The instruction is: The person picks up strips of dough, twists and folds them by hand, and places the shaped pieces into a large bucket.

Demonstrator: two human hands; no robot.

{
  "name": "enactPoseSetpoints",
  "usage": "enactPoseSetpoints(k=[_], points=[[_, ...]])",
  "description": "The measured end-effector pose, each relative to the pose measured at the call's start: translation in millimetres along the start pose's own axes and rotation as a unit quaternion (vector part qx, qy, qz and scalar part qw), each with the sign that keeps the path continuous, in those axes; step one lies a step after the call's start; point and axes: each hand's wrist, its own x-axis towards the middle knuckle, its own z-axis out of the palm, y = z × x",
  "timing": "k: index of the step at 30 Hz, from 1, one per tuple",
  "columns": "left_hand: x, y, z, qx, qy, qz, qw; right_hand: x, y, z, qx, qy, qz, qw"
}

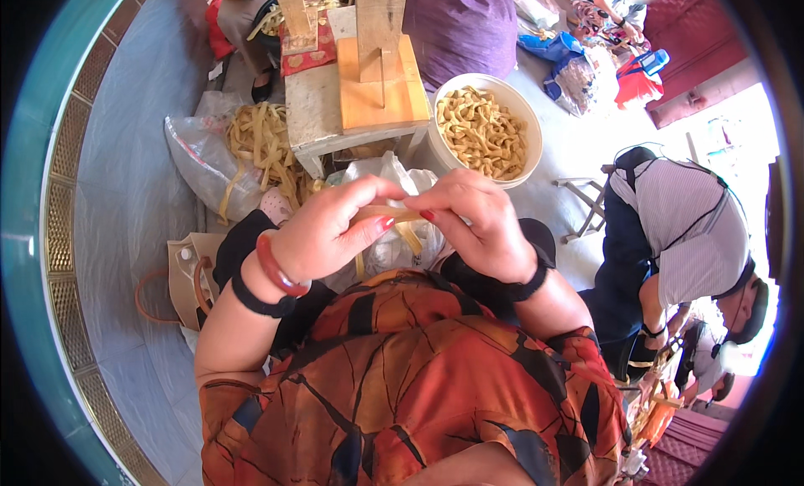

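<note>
Above my lap, both hands pinch a flat tan strip (387, 210). My left hand (339, 226) has its fingers closed on the strip's left part. My right hand (477, 222) grips it at the other side, thumb and forefinger near the left hand's fingertips. A short end of strip hangs below, over a white plastic bag (394, 256) between my legs. Beyond my hands to the right, a white bucket (533, 143) holds many folded tan pieces (477, 126).
Ahead stands a low table (311, 134) with wooden blocks (381, 30). Loose strips (255, 143) and a bag (188, 310) lie on the left. A co-worker (687, 218) bends at my right, beside a metal stool (586, 201). Other people sit beyond.
</note>
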Motion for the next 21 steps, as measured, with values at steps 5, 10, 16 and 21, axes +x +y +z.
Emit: enactPoseSetpoints(k=[5, 10, 16, 21], points=[[10, -61, 17, -0.236, -0.048, -0.129, 0.962, 0, 29, 30, -0.098, 0.047, -0.069, 0.992], [4, -83, 14, -0.447, -0.089, -0.226, 0.861, -2, 45, 26, -0.202, -0.014, -0.146, 0.968], [11, -98, 25, -0.375, -0.045, -0.171, 0.910, 6, 72, 32, -0.150, 0.022, -0.102, 0.983], [19, -114, 18, -0.245, 0.050, -0.124, 0.960, 17, 108, 18, -0.267, 0.135, -0.037, 0.953]])
